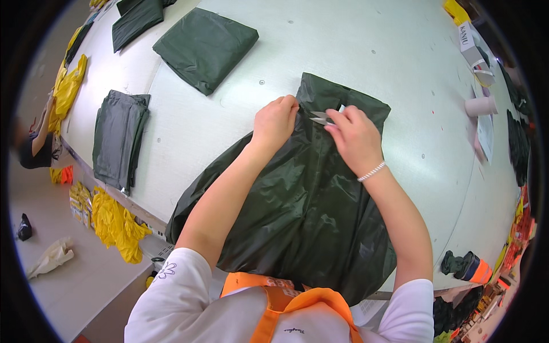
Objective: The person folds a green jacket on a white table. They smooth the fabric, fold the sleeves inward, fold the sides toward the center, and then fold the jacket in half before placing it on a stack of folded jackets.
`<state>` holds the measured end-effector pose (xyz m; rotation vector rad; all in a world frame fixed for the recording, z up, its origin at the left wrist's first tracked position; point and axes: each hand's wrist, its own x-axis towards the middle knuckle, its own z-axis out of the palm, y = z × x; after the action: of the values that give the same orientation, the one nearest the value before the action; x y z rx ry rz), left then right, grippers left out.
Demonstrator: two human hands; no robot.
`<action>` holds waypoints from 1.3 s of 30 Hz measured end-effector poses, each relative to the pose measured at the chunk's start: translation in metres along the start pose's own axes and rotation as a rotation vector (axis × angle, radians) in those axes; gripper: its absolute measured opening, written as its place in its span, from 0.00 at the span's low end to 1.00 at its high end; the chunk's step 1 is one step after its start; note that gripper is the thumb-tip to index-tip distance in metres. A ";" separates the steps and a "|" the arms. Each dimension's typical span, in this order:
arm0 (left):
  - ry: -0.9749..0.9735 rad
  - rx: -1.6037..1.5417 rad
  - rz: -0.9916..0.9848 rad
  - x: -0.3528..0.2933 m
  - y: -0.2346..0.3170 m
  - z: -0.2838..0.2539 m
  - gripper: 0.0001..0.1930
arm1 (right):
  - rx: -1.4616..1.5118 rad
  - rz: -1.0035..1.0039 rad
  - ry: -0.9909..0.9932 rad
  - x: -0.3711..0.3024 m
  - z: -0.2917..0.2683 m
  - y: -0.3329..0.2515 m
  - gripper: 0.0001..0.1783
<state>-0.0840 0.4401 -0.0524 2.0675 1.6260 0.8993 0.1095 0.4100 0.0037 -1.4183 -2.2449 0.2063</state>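
A shiny dark green waterproof garment lies spread in front of me and drapes over the near table edge. Its far end forms a squared, folded-looking part. My left hand is closed in a pinch at the left edge of that part; the fingertips seem to hold the garment's edge. In my right hand is a small pair of thread snips, its metal blades pointing left over the fabric towards my left fingers. The blades look slightly apart. A small white patch shows just beyond my right fingers.
Folded dark green garments lie at the far left of the pale table, with a grey-green stack nearer. Yellow garments hang off the left side, where another person's arm shows. A thread cone stands at right.
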 end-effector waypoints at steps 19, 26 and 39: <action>0.026 -0.050 -0.059 -0.014 0.011 -0.017 0.04 | -0.018 0.124 -0.056 0.027 0.025 -0.007 0.08; -1.244 -0.086 -0.348 -0.159 0.012 -0.158 0.14 | 0.077 0.774 0.350 -0.141 -0.042 0.132 0.13; -0.371 0.227 -0.276 -0.230 0.046 -0.149 0.35 | -0.050 0.895 0.197 -0.296 -0.110 0.064 0.25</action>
<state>-0.1815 0.1926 0.0261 1.9359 1.8027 0.2301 0.3168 0.1638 -0.0151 -2.2662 -1.3374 0.2748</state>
